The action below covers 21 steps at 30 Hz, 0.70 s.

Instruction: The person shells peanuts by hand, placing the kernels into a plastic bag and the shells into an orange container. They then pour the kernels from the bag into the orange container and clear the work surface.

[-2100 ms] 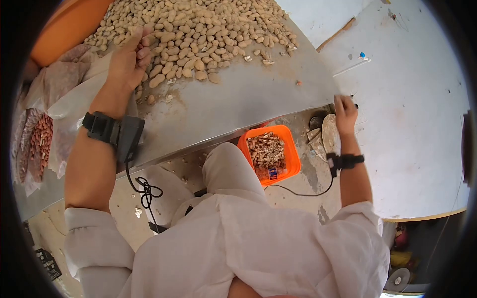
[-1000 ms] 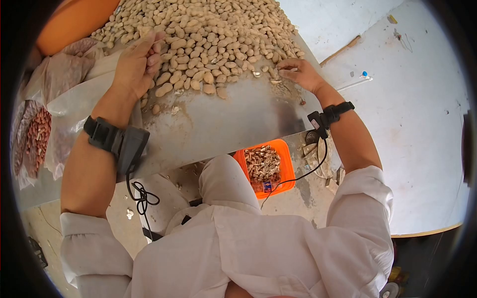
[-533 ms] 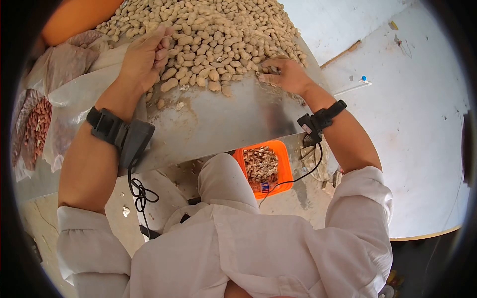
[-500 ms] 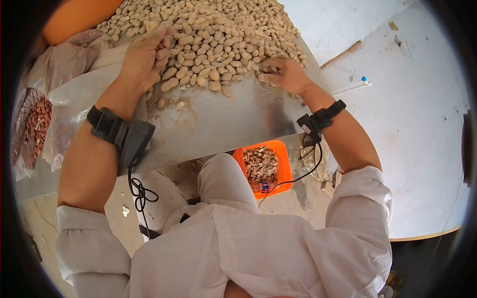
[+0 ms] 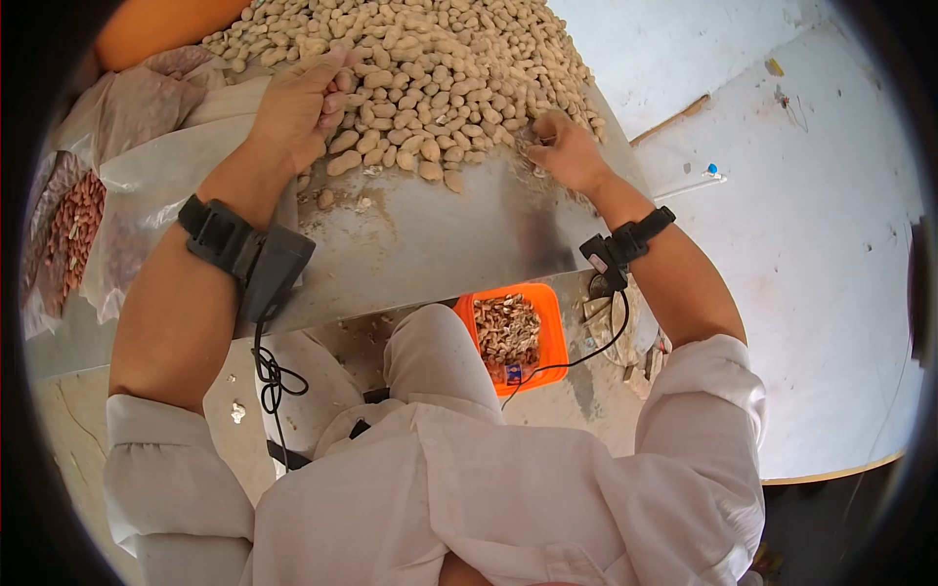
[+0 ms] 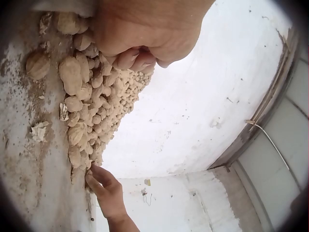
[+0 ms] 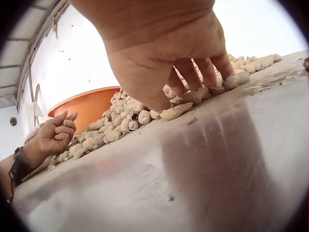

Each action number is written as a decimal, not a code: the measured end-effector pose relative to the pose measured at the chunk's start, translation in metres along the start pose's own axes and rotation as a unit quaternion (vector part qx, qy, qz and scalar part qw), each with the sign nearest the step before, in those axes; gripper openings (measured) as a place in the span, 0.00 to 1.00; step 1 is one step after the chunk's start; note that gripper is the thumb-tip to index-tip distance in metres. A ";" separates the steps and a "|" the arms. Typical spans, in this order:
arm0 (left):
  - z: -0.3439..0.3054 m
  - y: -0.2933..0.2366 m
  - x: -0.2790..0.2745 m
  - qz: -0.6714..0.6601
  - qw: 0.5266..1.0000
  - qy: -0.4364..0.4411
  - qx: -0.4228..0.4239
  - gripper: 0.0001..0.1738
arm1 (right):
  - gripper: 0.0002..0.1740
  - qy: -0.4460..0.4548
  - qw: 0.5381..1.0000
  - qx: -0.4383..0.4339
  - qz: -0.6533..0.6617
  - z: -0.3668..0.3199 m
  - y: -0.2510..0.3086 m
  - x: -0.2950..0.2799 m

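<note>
Unshelled peanuts [image 5: 440,83] lie heaped on the metal table [image 5: 420,239]. At the heap's left edge, my left hand [image 5: 293,112] has its fingers curled; what may be inside them is hidden. The right wrist view shows that left hand [image 7: 53,137] beside the nuts, its index finger and thumb raised. On the tabletop at the heap's near right edge, my right hand [image 5: 569,156] closes its bent fingers and thumb around peanut shell pieces [image 7: 177,111]. In the left wrist view the right hand [image 6: 110,195] touches the heap's far end.
An orange basin [image 5: 166,27] stands at the upper left. Below it lie plastic bags, one with red kernels [image 5: 76,230]. Under the table's front edge is an orange bin [image 5: 553,337] with shells inside. A stick [image 5: 674,119] lies by the white surface on the right.
My right hand has come from beyond the table's right edge to the heap, and its fingers have drawn in around shell pieces. My left hand stays curled beside the heap.
</note>
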<state>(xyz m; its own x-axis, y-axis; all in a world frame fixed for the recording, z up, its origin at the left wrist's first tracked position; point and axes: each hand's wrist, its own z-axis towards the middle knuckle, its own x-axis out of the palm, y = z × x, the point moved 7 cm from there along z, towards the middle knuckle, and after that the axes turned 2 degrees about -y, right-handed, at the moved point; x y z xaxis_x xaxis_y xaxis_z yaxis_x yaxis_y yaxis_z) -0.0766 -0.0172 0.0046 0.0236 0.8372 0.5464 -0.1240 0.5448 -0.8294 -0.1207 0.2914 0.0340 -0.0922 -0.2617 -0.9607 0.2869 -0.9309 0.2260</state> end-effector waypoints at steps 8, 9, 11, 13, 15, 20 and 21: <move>-0.001 0.000 0.001 0.003 1.000 -0.001 0.003 0.19 | 0.16 0.028 0.989 -0.143 0.028 -0.007 0.014 0.005; 0.000 0.000 0.001 0.004 1.000 0.000 0.005 0.19 | 0.15 0.026 0.988 -0.147 0.031 -0.010 0.016 0.003; -0.001 0.000 0.001 0.007 1.000 0.000 0.007 0.19 | 0.13 0.037 0.988 -0.143 0.039 -0.012 0.013 0.006; -0.001 -0.001 0.001 0.012 1.000 -0.001 0.006 0.19 | 0.11 0.042 0.988 -0.143 0.048 -0.014 0.010 0.006; -0.001 -0.001 0.001 0.010 1.000 -0.002 0.004 0.18 | 0.10 0.040 0.987 -0.146 0.058 -0.016 0.007 0.004; -0.002 -0.001 0.001 0.015 1.000 -0.007 0.003 0.18 | 0.10 0.003 0.990 -0.131 0.042 -0.020 0.000 -0.008; -0.002 -0.001 0.001 0.016 1.000 -0.008 0.005 0.18 | 0.11 -0.013 0.991 -0.125 0.039 -0.020 -0.001 -0.011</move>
<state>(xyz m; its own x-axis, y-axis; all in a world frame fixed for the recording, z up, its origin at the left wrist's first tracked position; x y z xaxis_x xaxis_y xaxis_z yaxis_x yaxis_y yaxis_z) -0.0745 -0.0166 0.0061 0.0034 0.8536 0.5209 -0.1339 0.5166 -0.8457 -0.1007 0.3002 0.0410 -0.0842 -0.3404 -0.9365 0.5206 -0.8164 0.2499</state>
